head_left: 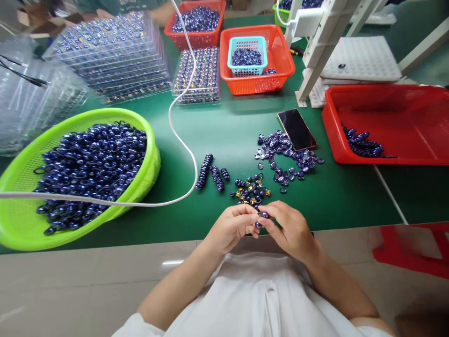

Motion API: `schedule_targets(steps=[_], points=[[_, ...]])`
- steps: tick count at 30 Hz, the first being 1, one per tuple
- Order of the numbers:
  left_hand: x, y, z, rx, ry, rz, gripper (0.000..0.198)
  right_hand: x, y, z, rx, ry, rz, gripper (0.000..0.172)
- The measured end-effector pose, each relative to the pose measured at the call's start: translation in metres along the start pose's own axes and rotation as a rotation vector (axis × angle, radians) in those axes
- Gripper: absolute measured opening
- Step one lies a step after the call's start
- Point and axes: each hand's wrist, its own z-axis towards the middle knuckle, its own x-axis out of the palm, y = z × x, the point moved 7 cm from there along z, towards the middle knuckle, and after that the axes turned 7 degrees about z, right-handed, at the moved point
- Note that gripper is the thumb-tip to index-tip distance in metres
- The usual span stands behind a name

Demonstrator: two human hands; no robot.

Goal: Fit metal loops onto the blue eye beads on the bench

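My left hand and my right hand meet at the table's front edge, the fingertips of both pinched round a small glossy dark-blue piece. A rounded blue end shows below the fingertips; the rest is hidden by them. Just beyond my hands lies a loose cluster of small blue pieces with gold-coloured parts. Left of it are short stacked rows of dark-blue rings. Farther right, flat shiny blue caps are scattered beside a phone.
A green basket heaped with dark-blue rings stands left, crossed by a white cable. Stacked clear trays, a filled tray and an orange basket stand behind. A red bin is right, near a metal post. Another person sits opposite.
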Motion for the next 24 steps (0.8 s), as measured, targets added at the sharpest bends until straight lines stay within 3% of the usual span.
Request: schedule_targets(steps=[3,8,15,24], points=[[-0.001,-0.004,-0.004,0.082,-0.005,0.101,0.027,0.000,-0.001,-0.002,-0.031,0.023,-0.067,0.020],[0.005,-0.020,-0.013,0.308,0.002,0.352,0.060,0.007,0.000,-0.004,-0.061,0.082,-0.123,0.015],[0.011,-0.023,-0.014,0.405,-0.031,0.622,0.036,0.014,0.007,-0.007,-0.128,0.087,-0.177,0.010],[0.008,-0.020,-0.015,0.434,-0.058,0.631,0.028,0.017,0.008,-0.012,-0.184,0.029,-0.156,0.011]])
